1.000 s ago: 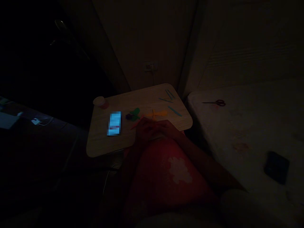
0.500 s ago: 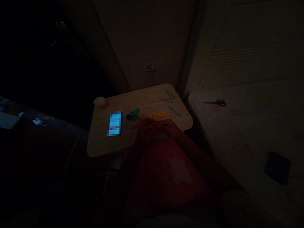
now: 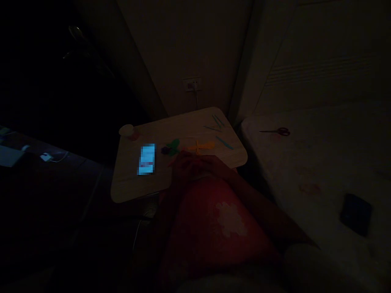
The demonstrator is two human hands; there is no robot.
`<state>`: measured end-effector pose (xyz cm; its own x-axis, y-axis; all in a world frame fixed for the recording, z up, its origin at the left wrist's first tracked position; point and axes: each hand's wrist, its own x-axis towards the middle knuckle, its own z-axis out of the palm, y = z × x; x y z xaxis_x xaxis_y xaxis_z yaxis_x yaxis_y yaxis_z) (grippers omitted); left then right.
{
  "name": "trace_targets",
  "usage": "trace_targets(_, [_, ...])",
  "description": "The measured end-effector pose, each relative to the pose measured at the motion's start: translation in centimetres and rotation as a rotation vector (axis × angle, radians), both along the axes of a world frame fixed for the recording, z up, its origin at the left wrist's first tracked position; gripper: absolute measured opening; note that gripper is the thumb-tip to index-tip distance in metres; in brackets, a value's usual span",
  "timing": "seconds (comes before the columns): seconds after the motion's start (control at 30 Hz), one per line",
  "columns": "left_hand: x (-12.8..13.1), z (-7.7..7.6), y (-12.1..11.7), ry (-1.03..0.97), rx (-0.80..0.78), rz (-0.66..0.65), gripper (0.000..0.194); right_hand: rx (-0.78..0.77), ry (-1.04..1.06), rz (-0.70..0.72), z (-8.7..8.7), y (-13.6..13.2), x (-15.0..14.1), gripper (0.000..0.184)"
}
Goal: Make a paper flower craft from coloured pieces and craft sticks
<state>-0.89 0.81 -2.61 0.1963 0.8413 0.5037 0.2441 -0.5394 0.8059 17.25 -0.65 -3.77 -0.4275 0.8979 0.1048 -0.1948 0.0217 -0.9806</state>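
The room is very dark. My left hand (image 3: pixel 182 166) and my right hand (image 3: pixel 214 164) meet over the near edge of a small wooden table (image 3: pixel 131 185), above my red-clothed knee. Both have their fingers curled in and touching; what they pinch is too dim to name. An orange-pink stick (image 3: pixel 172 161) pokes out by my left hand. Just beyond lie a green and purple piece (image 3: pixel 172 147) and a yellow piece (image 3: pixel 202 145). A lit phone (image 3: pixel 147 158) lies to the left of my hands.
Teal sticks (image 3: pixel 218 120) lie at the table's far right, and a white lid or cup (image 3: pixel 126 130) at its far left corner. Scissors (image 3: pixel 278 131) and a dark flat object (image 3: pixel 356 213) lie on the bed at right. A wall socket (image 3: pixel 191 84) sits behind the table.
My hands have shifted slightly left and now cover more of the orange-pink stick. Nothing else on the table has moved.
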Motion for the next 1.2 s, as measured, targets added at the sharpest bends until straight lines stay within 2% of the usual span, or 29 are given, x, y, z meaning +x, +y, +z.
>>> trace_targets(0.23, [0.1,-0.2,0.2,0.001,0.021,0.008,0.029,0.17,-0.268,-0.2,-0.2,-0.5,-0.3,0.03])
trace_targets(0.43, [-0.2,-0.5,0.5,-0.012,0.042,-0.111,0.036,0.194,-0.285,-0.159,0.6,-0.7,-0.4,0.045])
trace_targets(0.6, [-0.1,-0.3,0.5,0.016,0.032,-0.171,0.038,0.213,-0.268,-0.198,0.8,-0.8,-0.4,0.052])
trace_targets(0.77, [-0.1,-0.1,0.4,0.031,0.027,-0.123,0.033,0.235,-0.29,-0.2,0.4,-0.6,-0.3,0.058])
trace_targets(0.97, [-0.2,-0.1,0.1,0.143,0.084,0.0,0.032,0.142,-0.234,-0.177,0.1,-0.5,-0.6,0.062])
trace_targets(1.07, [-0.2,0.0,-0.2,0.248,0.163,-0.012,0.033,0.164,-0.212,-0.189,0.1,-0.5,-0.7,0.062])
trace_targets(1.2, [-0.1,-0.2,-0.3,0.339,0.229,-0.093,0.032,0.199,-0.332,-0.254,0.0,-0.2,-0.8,0.053])
